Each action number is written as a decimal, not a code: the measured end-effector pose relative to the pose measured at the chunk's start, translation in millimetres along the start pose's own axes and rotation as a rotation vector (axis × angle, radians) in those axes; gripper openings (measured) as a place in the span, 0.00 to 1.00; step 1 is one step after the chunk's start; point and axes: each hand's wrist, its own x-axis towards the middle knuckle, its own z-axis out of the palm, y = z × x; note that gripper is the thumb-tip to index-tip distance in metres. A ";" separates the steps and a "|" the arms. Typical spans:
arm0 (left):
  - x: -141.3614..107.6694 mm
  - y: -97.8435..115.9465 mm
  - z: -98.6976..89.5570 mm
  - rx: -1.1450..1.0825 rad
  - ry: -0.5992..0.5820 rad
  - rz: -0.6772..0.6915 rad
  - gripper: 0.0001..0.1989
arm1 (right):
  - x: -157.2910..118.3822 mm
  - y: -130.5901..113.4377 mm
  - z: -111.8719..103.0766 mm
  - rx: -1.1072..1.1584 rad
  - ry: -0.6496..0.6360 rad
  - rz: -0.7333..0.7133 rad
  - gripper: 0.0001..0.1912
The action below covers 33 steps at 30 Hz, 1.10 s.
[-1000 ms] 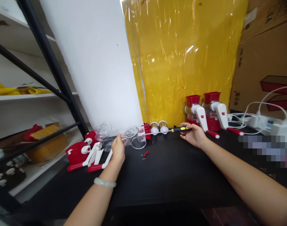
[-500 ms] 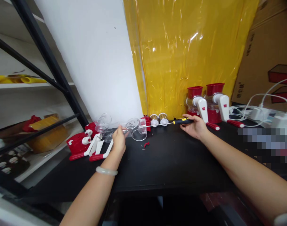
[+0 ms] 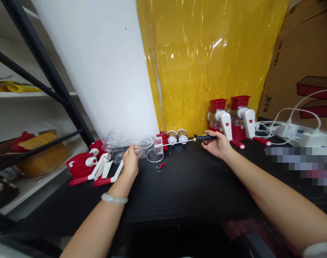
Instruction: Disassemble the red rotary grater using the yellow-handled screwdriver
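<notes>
My left hand (image 3: 130, 161) is closed on a clear plastic housing (image 3: 155, 153), a transparent piece with round openings, lying on its side. My right hand (image 3: 217, 144) grips the dark, yellow-marked handle of a long screwdriver (image 3: 203, 137). Its thin shaft runs left into the clear housing, where the tip is hard to make out. Just in front of the housing, a small red part (image 3: 162, 165) and tiny metal bits rest on the black table (image 3: 184, 190). Behind the shaft, two metal grater drums (image 3: 182, 136) with white ends stand beside a red part (image 3: 163, 141).
Two red-and-white rotary graters (image 3: 240, 120) stand at the back right, near white cables and plugs (image 3: 310, 138). Red bases (image 3: 81, 165), white cranks (image 3: 101, 166) and another clear housing (image 3: 112, 139) lie on the left. A shelf rack (image 3: 53, 93) borders the table there.
The screwdriver's handle has turned, so its yellow marking now shows along the top. Both hands keep their grips. The whole scene has shifted slightly left in view.
</notes>
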 end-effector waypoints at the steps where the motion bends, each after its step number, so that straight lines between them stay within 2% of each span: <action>1: 0.3 -0.5 0.0 -0.003 0.000 0.001 0.23 | 0.0 -0.1 -0.6 -0.024 0.004 -0.008 0.07; 6: -2.1 4.8 1.7 -0.040 0.045 -0.022 0.20 | 4.2 9.3 -4.2 -0.257 0.072 -0.016 0.20; 10: -6.6 11.2 4.2 -0.041 0.079 -0.060 0.18 | 8.2 12.2 -4.8 -0.249 0.147 0.005 0.08; 12: -7.8 13.1 5.2 -0.052 0.082 -0.076 0.16 | 8.3 10.0 -5.1 -0.200 0.113 0.007 0.05; 16: -7.0 14.2 5.5 -0.058 0.094 -0.083 0.14 | 6.4 6.6 -6.3 -0.247 -0.009 -0.049 0.07; 17: -6.4 14.1 5.1 -0.055 0.100 -0.085 0.14 | 6.6 7.0 -6.8 -0.276 -0.007 -0.062 0.08; 21: -3.7 13.2 3.1 -0.034 0.121 -0.082 0.15 | 11.1 12.9 -10.1 -0.476 0.057 -0.040 0.26; 23: -3.0 12.8 2.5 -0.021 0.123 -0.086 0.15 | 13.6 15.8 -12.1 -0.613 0.077 -0.041 0.27; 25: -2.7 12.7 2.4 -0.011 0.127 -0.094 0.14 | 14.8 17.2 -13.2 -0.672 0.091 -0.073 0.24; 28: -2.7 13.0 2.5 0.001 0.137 -0.108 0.13 | 14.3 17.1 -12.5 -0.559 0.077 -0.091 0.17; 30: -2.8 13.0 2.4 0.007 0.130 -0.110 0.13 | 13.4 16.2 -11.7 -0.445 0.048 -0.054 0.10; 33: -3.0 12.3 2.3 0.021 0.111 -0.099 0.15 | 13.1 14.6 -12.4 -0.369 0.009 -0.026 0.15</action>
